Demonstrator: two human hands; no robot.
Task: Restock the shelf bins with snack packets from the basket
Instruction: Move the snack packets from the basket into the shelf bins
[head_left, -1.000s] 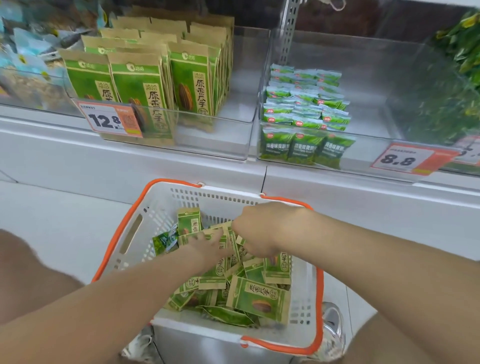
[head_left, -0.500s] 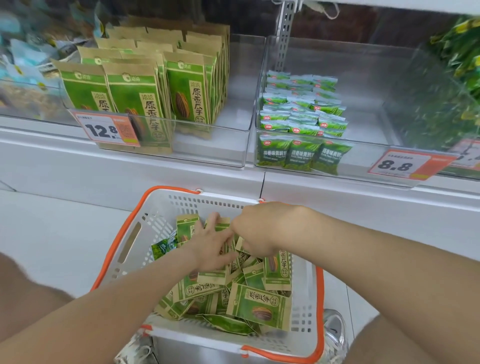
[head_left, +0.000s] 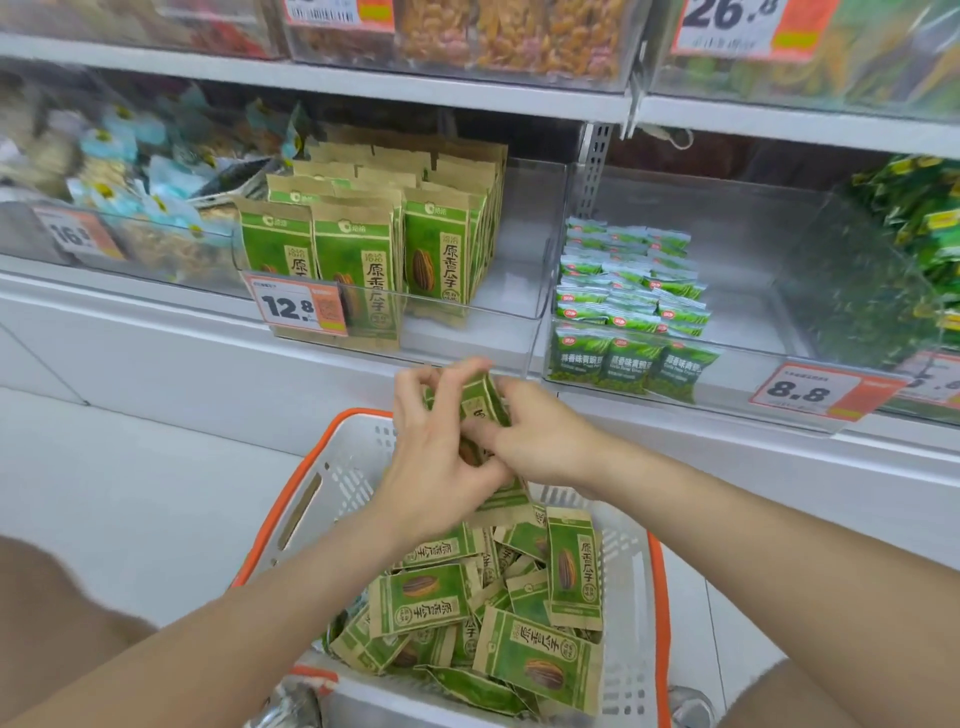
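A white basket with an orange rim (head_left: 291, 514) sits below me, full of green-and-brown sunflower seed packets (head_left: 535, 660). Above its far edge my left hand (head_left: 436, 457) and my right hand (head_left: 540, 436) together grip a small stack of these packets (head_left: 483, 402). Just beyond, a clear shelf bin (head_left: 498, 322) holds upright rows of the same packets (head_left: 436, 254) on its left side, with bare floor on its right side.
A second clear bin (head_left: 779, 332) to the right holds small green pea packets (head_left: 634, 291) behind an 8.8 price tag (head_left: 810, 392). A 12.8 tag (head_left: 296, 306) hangs on the seed bin. Other snack bins stand left, far right and on the shelf above.
Both hands have risen out of the basket with a stack of packets, up to the shelf front. My view has tilted upward, showing the upper shelf.
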